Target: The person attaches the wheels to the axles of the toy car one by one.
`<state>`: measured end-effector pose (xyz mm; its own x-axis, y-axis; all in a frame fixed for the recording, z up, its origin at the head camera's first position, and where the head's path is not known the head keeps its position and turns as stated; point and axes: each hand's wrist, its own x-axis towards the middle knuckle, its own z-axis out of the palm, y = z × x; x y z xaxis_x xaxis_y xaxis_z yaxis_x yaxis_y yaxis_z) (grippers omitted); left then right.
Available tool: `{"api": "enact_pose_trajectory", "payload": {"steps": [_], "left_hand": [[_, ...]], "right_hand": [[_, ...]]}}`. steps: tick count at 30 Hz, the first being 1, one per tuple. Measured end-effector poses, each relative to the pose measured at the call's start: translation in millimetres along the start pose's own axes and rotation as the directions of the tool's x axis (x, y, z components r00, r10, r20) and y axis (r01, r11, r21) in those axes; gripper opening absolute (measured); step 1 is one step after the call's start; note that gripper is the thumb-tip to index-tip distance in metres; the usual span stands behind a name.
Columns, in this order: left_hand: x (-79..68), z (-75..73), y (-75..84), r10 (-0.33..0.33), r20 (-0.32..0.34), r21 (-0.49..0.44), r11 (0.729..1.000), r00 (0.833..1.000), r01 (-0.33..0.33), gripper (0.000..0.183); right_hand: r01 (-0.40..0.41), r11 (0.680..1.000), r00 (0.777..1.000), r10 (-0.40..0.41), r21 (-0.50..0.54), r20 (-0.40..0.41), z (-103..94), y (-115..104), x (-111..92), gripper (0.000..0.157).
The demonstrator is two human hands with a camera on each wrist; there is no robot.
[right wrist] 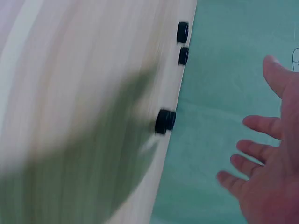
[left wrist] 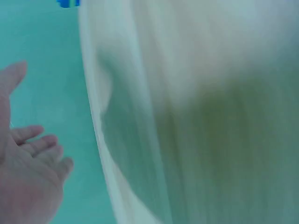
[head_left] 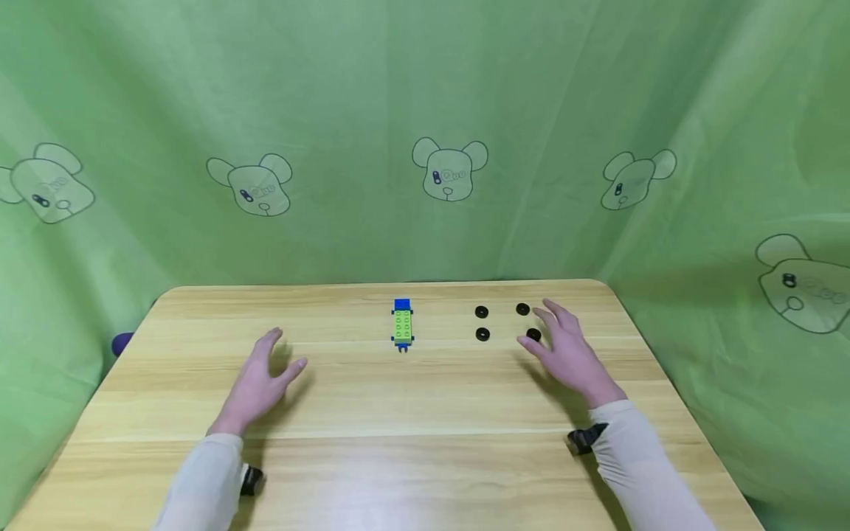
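A small toy car body (head_left: 402, 326) of lime-green studded bricks with blue ends lies near the middle back of the wooden table. Right of it are several black toy wheels (head_left: 482, 334), lying flat in a loose group. My right hand (head_left: 564, 350) hovers at the rightmost wheel (head_left: 534, 335), its fingers spread and relaxed, overlapping that wheel in the head view. Over the table's left side, my left hand (head_left: 257, 383) is held with thumb and fingers apart and nothing in it. The left wrist view catches just a blue bit of the car body (left wrist: 69, 3).
The wooden table (head_left: 425, 398) ends at a green curtain (head_left: 345, 236) printed with bear heads, which surrounds its back and sides. A purple rounded object (head_left: 122, 343) shows past the left edge. Dark wrist cameras (head_left: 587, 439) sit under both sleeves.
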<state>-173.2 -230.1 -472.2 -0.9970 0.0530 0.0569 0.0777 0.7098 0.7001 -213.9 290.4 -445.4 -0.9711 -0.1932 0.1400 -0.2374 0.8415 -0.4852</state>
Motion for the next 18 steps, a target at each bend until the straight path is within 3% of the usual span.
{"api": "enact_pose_trajectory", "payload": {"steps": [3, 8, 14, 18], "left_hand": [[7.6, 6.4, 4.2, 0.018, 0.013, -0.163, 0.987, 1.0, -0.016, 0.09], [23.6, 20.9, 10.6, 0.078, 0.026, -0.375, 0.925, 0.997, -0.062, 0.084], [40.6, 36.0, 23.9, 0.109, 0.074, -0.474, 0.878, 0.991, -0.061, 0.084], [49.5, 45.0, 31.8, 0.097, 0.101, -0.492, 0.87, 0.99, -0.035, 0.088]], "right_hand": [[0.008, 0.999, 1.0, -0.008, 0.054, 0.001, 6.6, -7.7, 6.7, 0.071], [0.028, 0.993, 0.996, -0.038, 0.113, 0.086, 17.0, -22.1, 17.3, 0.066], [0.05, 0.985, 0.989, -0.072, 0.164, 0.13, 29.9, -35.6, 28.3, 0.064], [0.047, 0.983, 0.99, -0.07, 0.177, 0.125, 34.1, -37.6, 33.6, 0.063]]}}
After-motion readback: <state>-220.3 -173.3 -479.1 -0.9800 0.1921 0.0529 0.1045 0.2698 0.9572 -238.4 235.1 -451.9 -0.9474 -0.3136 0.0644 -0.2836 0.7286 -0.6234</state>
